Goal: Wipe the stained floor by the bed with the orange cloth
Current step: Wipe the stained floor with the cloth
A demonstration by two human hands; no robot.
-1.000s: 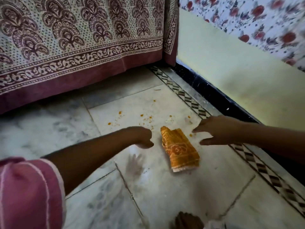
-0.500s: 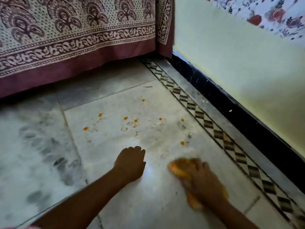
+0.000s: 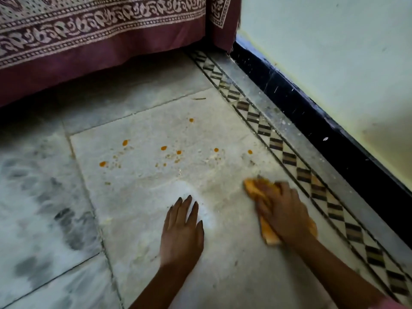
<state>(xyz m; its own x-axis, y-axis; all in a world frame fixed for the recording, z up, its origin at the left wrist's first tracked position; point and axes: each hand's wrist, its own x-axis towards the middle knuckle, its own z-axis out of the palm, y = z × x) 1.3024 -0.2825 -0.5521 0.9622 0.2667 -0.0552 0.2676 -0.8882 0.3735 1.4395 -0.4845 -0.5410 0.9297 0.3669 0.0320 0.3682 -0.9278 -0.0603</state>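
The orange cloth (image 3: pixel 266 230) lies bunched on a pale marble floor (image 3: pixel 138 210), pinned flat under a person's right hand (image 3: pixel 282 210). That hand is spread palm-down over the middle of the cloth, its fingers (image 3: pixel 263 190) pointing up and to the left; the hand and cloth are blurred, so it is unclear whether the fingers curl round any fabric. One end of the cloth shows past the fingertips and the other shows beside the wrist. The cloth sits near a strip of black-and-white diamond border tiles (image 3: pixel 287 157) that runs diagonally along a black skirting board (image 3: pixel 312 121) below a pale wall (image 3: pixel 323 52). The left hand (image 3: pixel 181 233) rests just left of the cloth, apart from it, palm down on the bare tile with its fingers spread and holding nothing. Beyond both hands, farther from the viewer, a scatter of small orange spots (image 3: pixel 163 148) and paler crumbs dots the same large tile; the cloth is not touching them. At the top, a maroon bed cover (image 3: pixel 89 47) with a cream leaf-pattern border hangs down almost to the floor, with deep shadow beneath it. Grey veined marble fills the lower left.
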